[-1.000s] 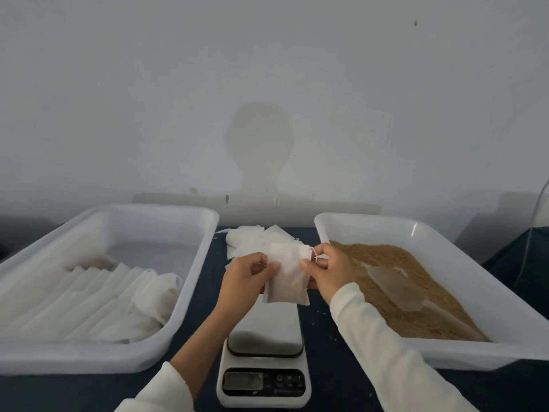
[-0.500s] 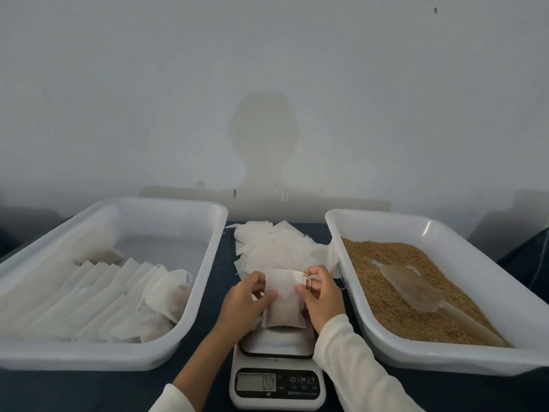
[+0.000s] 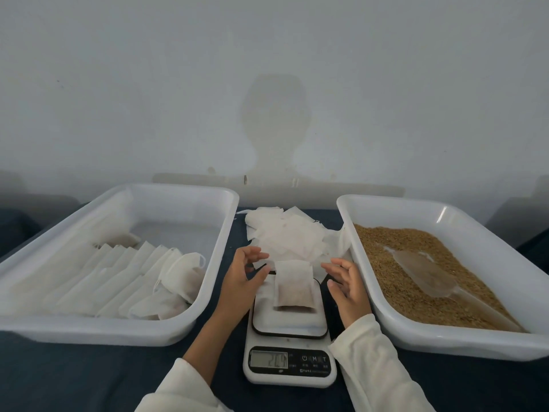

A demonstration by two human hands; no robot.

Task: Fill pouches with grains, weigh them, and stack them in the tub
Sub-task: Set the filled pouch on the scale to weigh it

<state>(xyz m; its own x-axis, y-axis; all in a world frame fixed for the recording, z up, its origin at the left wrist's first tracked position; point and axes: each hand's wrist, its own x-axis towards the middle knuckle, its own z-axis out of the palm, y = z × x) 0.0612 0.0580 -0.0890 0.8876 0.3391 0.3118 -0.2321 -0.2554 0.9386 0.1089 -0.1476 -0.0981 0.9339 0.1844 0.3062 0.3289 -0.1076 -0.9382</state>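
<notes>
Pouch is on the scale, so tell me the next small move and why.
Probably wait and read the scale: the filled pouch lies on its platform, both the left hand and the right hand hover open beside it, and the display digits look blurred. Then lift it toward the left tub.

small packing workstation: scale [image 3: 289, 337], grain tub [image 3: 487, 337], bare wall [image 3: 267, 69]

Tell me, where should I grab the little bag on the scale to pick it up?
Pinch the filled pouch by its flat top edge, coming from above. The grains look settled in its lower half, so the top is thin and easy to pinch. Both hands hover open beside it.
</notes>
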